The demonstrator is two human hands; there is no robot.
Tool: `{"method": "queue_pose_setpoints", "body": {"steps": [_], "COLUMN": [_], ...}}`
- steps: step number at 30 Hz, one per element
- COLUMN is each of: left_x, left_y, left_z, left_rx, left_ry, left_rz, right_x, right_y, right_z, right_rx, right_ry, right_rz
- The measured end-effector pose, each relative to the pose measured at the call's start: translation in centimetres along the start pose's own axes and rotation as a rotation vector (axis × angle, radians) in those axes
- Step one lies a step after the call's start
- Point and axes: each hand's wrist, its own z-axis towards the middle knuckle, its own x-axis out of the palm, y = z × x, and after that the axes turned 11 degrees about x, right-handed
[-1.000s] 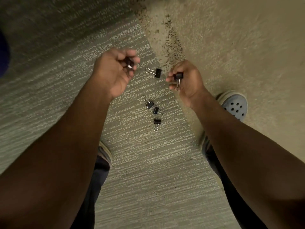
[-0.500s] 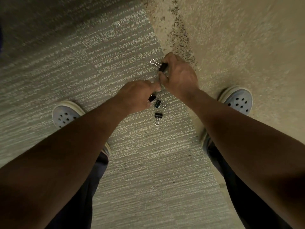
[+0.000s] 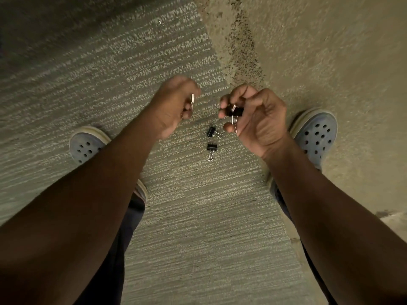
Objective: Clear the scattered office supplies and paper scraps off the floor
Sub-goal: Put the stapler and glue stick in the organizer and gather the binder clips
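Two black binder clips lie on the striped carpet between my hands: one tilted (image 3: 211, 131) and one just below it (image 3: 212, 147) with its wire handles pointing toward me. My right hand (image 3: 255, 119) is raised above the floor and pinches black binder clips (image 3: 234, 111) between thumb and fingers, a wire handle hanging down. My left hand (image 3: 174, 106) is curled and blurred, with silver wire handles (image 3: 192, 100) showing at its fingers, so it holds binder clips too. The clips' black bodies in the left hand are hidden.
My grey perforated clogs stand on either side, the left shoe (image 3: 88, 144) on the striped carpet (image 3: 176, 216), the right shoe (image 3: 317, 135) on the plain tan carpet (image 3: 330, 62). Dark specks of debris (image 3: 242, 47) run along the seam between the two carpets.
Both hands have risen off the floor and moved apart, each with a clip picked up. Two of the clips that lay on the carpet are gone from it.
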Motion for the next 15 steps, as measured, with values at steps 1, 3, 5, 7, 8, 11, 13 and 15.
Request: {"method": "queue_pose_setpoints", "body": {"steps": [1, 3, 5, 7, 8, 11, 13, 15], "left_x": [-0.3, -0.8, -1.1, -1.3, -1.5, -1.7, -1.5, -0.9], "left_y": [-0.7, -1.9, -2.8, -3.5, -3.8, -4.2, -3.7, -2.3], "left_z": [-0.2, -0.6, -1.0, -1.2, -1.1, -0.6, -0.2, -0.2], "left_rx": [-0.002, 0.041, 0.09, 0.126, 0.146, 0.176, 0.176, 0.301], "left_ry": [0.003, 0.064, 0.13, 0.161, 0.166, 0.139, 0.071, 0.073], "left_rz": [-0.195, -0.409, -0.489, -0.519, -0.522, -0.444, -0.117, 0.471], "right_x": [0.0, -0.2, -0.8, -1.9, -2.2, -3.2, -3.5, -3.4], "right_y": [-0.2, -1.1, -2.5, -4.4, -5.4, -8.5, -10.3, -11.5], "right_z": [0.1, 0.5, 1.2, 2.0, 2.1, 1.9, 1.5, 1.4], "right_rx": [0.025, 0.053, -0.02, -0.011, 0.041, 0.161, 0.206, 0.236], "right_ry": [-0.06, -0.246, -0.445, -0.595, -0.647, -0.741, -0.796, -0.829], "right_rz": [-0.046, -0.256, -0.682, -1.187, -1.373, -1.554, -1.534, -1.518]}}
